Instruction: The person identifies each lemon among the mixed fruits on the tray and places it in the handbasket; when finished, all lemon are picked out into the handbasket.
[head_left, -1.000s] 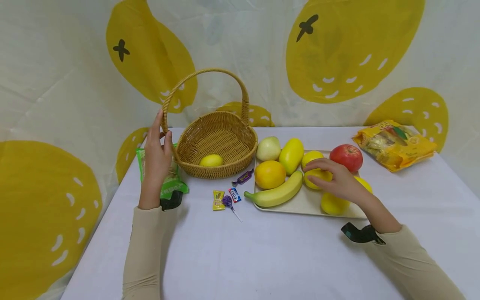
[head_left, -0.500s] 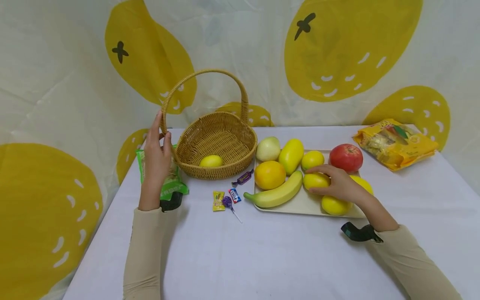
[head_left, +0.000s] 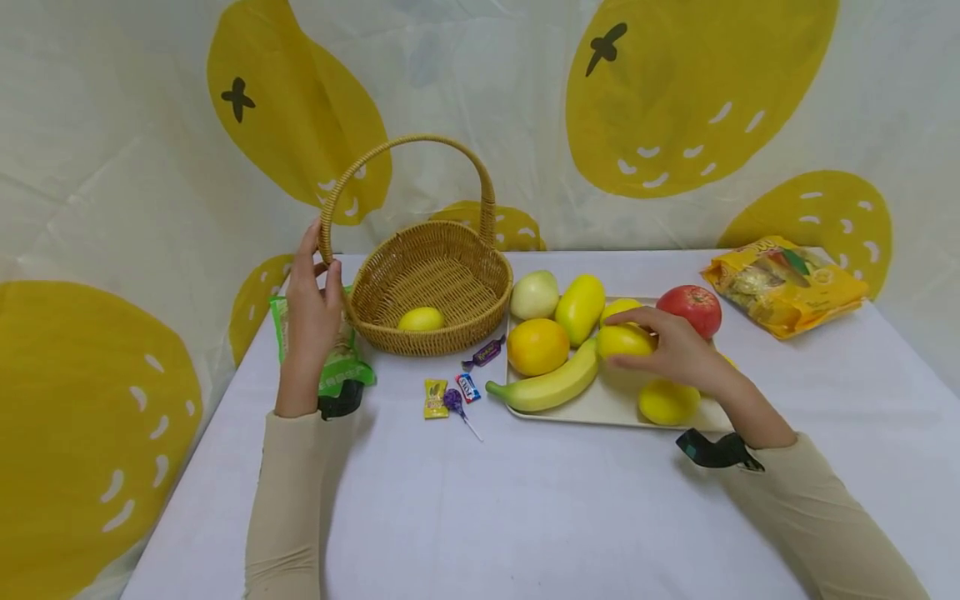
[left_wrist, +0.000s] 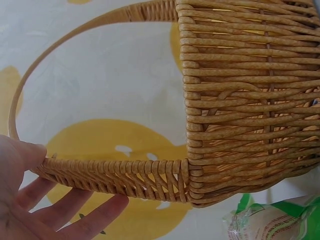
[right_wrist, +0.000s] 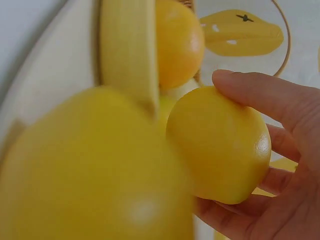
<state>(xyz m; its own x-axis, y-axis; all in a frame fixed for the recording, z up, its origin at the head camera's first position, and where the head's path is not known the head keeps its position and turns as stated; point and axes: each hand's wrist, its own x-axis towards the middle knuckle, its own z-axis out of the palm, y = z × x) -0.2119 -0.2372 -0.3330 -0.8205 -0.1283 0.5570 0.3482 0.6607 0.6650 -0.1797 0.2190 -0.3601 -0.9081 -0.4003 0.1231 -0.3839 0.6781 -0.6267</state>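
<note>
head view, right fingers [head_left: 636, 316] holding yellow fruit [head_left: 624, 340], left fingers [head_left: 305, 250] round basket handle [head_left: 423, 138], purple wrapper [head_left: 483, 354] lettering illegible

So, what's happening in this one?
A person's right grip holds a yellow fruit over the tray, while the left grip holds the handle of a wicker basket. A second yellow fruit lies inside the basket. A banana is among the fruit on the tray, and a purple lollipop lies in front of the basket.
</note>
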